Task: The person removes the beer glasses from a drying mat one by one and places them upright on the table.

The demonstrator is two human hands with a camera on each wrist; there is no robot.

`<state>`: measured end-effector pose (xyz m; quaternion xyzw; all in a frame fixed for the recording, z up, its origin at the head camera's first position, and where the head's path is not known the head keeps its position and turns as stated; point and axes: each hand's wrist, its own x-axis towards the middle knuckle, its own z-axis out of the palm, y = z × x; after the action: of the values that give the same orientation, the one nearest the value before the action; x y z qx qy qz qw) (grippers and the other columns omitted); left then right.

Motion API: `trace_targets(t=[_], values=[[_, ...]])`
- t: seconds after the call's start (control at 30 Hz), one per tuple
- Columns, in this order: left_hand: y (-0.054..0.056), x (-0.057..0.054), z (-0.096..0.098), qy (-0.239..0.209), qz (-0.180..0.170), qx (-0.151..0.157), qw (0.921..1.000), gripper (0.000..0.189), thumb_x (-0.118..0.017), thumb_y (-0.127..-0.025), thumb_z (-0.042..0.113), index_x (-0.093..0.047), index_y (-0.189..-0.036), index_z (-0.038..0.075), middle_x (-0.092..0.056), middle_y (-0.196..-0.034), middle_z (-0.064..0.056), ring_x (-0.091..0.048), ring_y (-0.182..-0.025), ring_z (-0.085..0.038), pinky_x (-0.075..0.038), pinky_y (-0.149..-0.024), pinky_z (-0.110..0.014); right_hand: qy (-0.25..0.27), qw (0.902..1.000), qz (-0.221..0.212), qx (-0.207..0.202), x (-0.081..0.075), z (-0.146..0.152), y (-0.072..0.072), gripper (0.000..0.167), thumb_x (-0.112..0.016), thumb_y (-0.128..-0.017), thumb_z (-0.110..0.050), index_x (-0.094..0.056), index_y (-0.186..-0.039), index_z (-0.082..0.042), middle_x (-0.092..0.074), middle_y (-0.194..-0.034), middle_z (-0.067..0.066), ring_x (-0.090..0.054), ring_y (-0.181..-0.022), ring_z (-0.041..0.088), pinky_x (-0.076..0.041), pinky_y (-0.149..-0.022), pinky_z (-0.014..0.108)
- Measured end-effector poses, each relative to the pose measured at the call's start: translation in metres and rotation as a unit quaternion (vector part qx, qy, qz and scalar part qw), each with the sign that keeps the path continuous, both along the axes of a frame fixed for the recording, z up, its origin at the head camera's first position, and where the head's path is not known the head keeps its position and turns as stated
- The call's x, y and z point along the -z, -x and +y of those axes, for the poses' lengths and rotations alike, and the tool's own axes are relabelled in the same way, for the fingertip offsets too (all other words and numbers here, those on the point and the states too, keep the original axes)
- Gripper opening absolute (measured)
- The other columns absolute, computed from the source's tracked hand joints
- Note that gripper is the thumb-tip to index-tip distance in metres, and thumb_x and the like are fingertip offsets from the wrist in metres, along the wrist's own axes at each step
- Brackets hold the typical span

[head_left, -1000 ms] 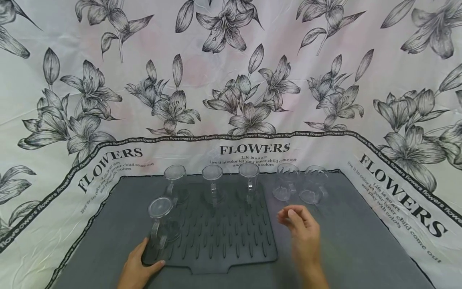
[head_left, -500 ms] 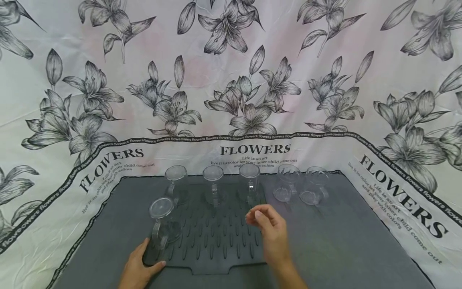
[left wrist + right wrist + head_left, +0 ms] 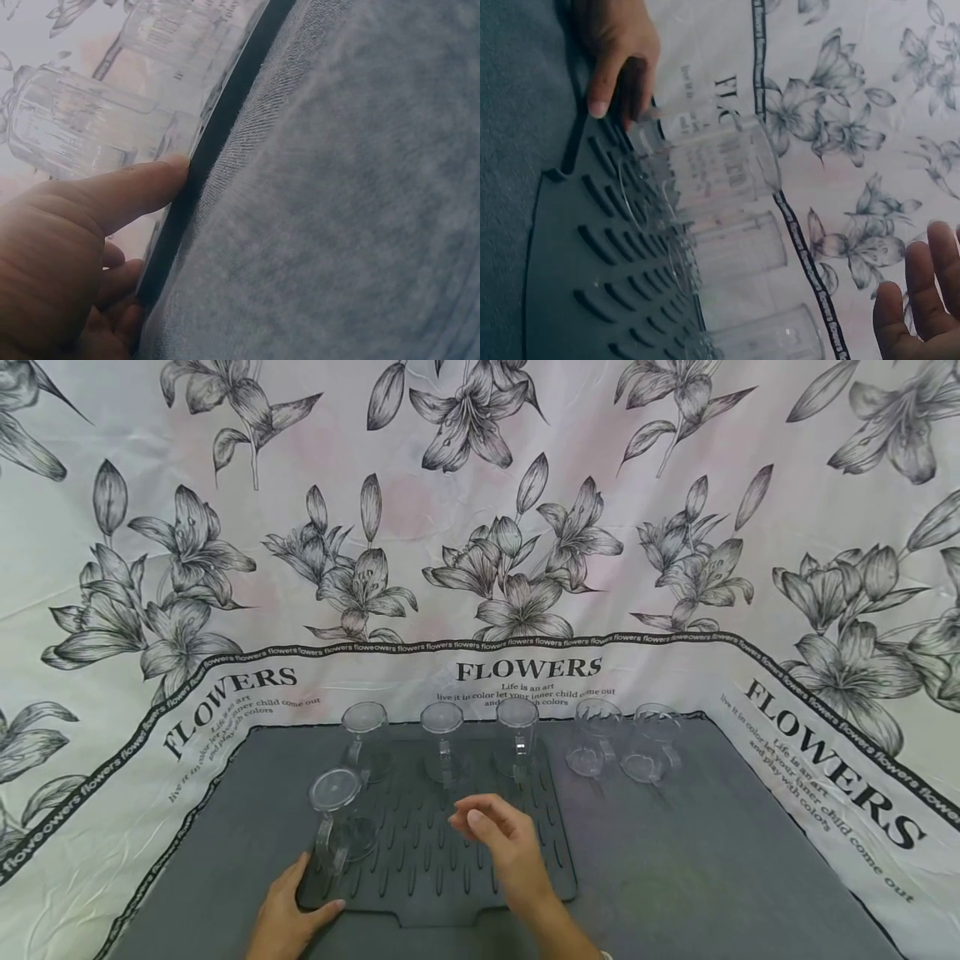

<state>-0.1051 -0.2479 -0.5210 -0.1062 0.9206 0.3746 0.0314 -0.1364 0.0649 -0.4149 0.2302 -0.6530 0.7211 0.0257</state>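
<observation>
My left hand (image 3: 288,914) holds the near left corner of a dark ribbed drying mat (image 3: 442,902), its thumb at the front edge and its fingers along the left side. Close beyond that hand stands a clear glass mug (image 3: 333,793), bottom up, handle toward me. My right hand (image 3: 510,843) hovers over the middle of the mat, fingers loosely bent and holding nothing. In the right wrist view, the fingers (image 3: 922,292) of this hand show at the lower right, apart from the mugs.
Three more upturned glass mugs line the mat's far edge: left (image 3: 365,727), middle (image 3: 442,727) and right (image 3: 517,727). Two upright glass mugs stand on the grey tabletop (image 3: 712,860) right of the mat, one nearer (image 3: 588,764), one farther right (image 3: 645,768). A flower-printed cloth (image 3: 525,560) hangs behind.
My right hand has moved left from beside the mat to over its middle, fingers still loosely bent. My left hand, the mat and the mugs have stayed in place.
</observation>
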Motion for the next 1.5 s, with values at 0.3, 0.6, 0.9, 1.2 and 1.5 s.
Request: trace_targets(t=[0.3,0.6,0.9,1.2,1.5], values=[[0.000,-0.001,0.000,-0.007,0.005,0.006,0.9999,0.112,-0.081,-0.075,0.047,-0.021,-0.145,-0.016,-0.026,-0.140,-0.044,-0.024,-0.127,-0.060,-0.028,-0.099,-0.068,-0.056,0.9935,-0.017,-0.098,0.011,-0.031,0.004,0.032,-0.047,-0.102,-0.023,-0.062,-0.121,-0.002,-0.065,-0.114,0.011,-0.059,-0.111,0.023,-0.046,-0.095,0.035],[-0.001,0.001,0.001,-0.018,0.017,0.008,0.9997,0.110,-0.082,-0.075,0.043,-0.021,-0.144,-0.017,-0.025,-0.140,-0.045,-0.024,-0.127,-0.061,-0.028,-0.100,-0.067,-0.115,0.9819,0.003,-0.150,0.021,-0.058,0.009,0.037,-0.045,-0.101,-0.029,-0.057,-0.128,-0.007,-0.060,-0.122,0.003,-0.053,-0.114,0.015,-0.042,-0.099,0.037],[0.001,0.002,0.001,-0.016,0.016,-0.005,0.9997,0.112,-0.084,-0.072,0.042,-0.022,-0.144,-0.017,-0.025,-0.140,-0.044,-0.025,-0.127,-0.060,-0.028,-0.099,-0.068,-0.155,0.9719,0.004,-0.178,0.034,-0.080,0.014,0.042,-0.044,-0.102,-0.035,-0.054,-0.134,-0.011,-0.057,-0.131,0.002,-0.052,-0.117,0.011,-0.045,-0.097,0.037],[0.001,0.002,0.002,-0.016,0.015,-0.007,0.9997,0.113,-0.085,-0.071,0.042,-0.022,-0.145,-0.015,-0.025,-0.141,-0.043,-0.024,-0.127,-0.059,-0.027,-0.098,-0.069,-0.181,0.9658,-0.029,-0.184,0.044,-0.100,0.018,0.045,-0.046,-0.101,-0.038,-0.055,-0.134,-0.008,-0.058,-0.131,0.000,-0.052,-0.116,0.009,-0.047,-0.092,0.030],[0.001,0.005,0.001,0.006,0.021,-0.007,0.9997,0.114,-0.085,-0.069,0.045,-0.025,-0.144,-0.016,-0.027,-0.140,-0.042,-0.027,-0.126,-0.059,-0.029,-0.097,-0.069,-0.216,0.9592,-0.036,-0.179,0.049,-0.110,0.021,0.048,-0.047,-0.100,-0.041,-0.055,-0.135,-0.009,-0.058,-0.129,-0.002,-0.054,-0.110,0.006,-0.048,-0.088,0.027]])
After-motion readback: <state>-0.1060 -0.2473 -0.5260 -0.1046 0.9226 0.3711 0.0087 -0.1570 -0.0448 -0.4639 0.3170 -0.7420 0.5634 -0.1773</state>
